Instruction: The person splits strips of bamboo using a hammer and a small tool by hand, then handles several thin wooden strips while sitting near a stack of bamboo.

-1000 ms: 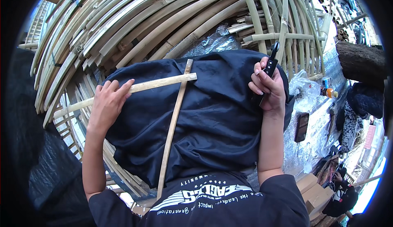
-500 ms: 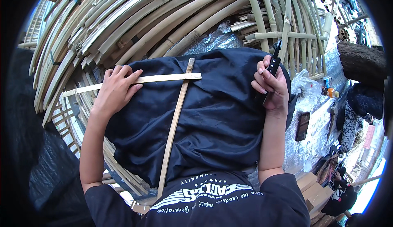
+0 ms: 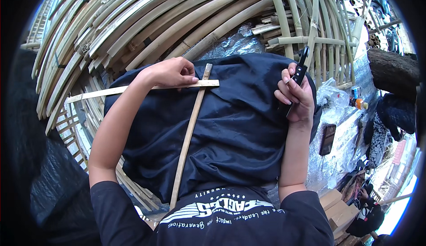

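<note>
Across the dark cloth (image 3: 239, 126) over my lap lie two pale bamboo strips. One strip (image 3: 106, 91) runs left to right and crosses on top of the other strip (image 3: 188, 139), which slants down toward my shirt. My left hand (image 3: 173, 73) is closed on the crosswise strip just left of the crossing, its thumb along the upper face and its fingers curled. On the right, my right hand (image 3: 296, 94) grips a knife (image 3: 300, 73) with a black riveted handle, held upright above the cloth. My palm and fingers hide much of the knife.
Long split bamboo poles (image 3: 146, 19) are stacked beyond the cloth, with a bamboo lattice (image 3: 319, 37) at the far right. A phone (image 3: 327, 139), a clear plastic bag (image 3: 333, 96) and a small orange-capped bottle (image 3: 361, 104) lie on silvery sheeting. A log (image 3: 392, 70) is farther right.
My left hand has slid right along the crosswise strip, from its middle to near the crossing, and its fingers have curled in. My right hand with the knife has barely moved.
</note>
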The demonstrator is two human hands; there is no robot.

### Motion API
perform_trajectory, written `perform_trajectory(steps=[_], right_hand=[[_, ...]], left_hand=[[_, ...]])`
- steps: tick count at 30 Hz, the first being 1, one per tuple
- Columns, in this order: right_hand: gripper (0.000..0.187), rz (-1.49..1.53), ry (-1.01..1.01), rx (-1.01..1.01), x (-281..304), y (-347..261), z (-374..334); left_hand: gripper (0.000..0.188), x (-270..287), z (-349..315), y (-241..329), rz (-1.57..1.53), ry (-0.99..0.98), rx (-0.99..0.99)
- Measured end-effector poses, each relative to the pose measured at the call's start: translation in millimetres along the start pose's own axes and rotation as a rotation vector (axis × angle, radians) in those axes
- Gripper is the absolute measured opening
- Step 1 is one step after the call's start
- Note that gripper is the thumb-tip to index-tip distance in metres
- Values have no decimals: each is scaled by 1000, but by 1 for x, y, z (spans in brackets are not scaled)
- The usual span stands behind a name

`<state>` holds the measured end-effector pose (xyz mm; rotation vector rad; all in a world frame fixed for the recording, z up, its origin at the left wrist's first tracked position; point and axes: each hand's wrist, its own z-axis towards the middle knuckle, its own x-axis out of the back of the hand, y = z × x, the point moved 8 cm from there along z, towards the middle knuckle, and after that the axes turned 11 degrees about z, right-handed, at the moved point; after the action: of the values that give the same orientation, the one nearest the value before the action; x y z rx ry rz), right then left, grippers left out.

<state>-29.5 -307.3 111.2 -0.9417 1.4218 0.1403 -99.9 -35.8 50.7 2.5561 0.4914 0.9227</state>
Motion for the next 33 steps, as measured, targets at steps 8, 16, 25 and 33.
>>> perform_trajectory(steps=[8, 16, 25, 33], right_hand=[[22, 37, -8, -13, 2, -1, 0], [23, 56, -32, -15, 2, -1, -1], [23, 50, -16, -13, 1, -1, 1], [26, -145, 146, 29, -3, 1, 6]], left_hand=[[54, -17, 17, -9, -391, -125, 45], [46, -28, 28, 10, -656, -288, -241], [52, -3, 20, 25, -705, -175, -305], [69, 69, -32, 26, -638, 213, -337]])
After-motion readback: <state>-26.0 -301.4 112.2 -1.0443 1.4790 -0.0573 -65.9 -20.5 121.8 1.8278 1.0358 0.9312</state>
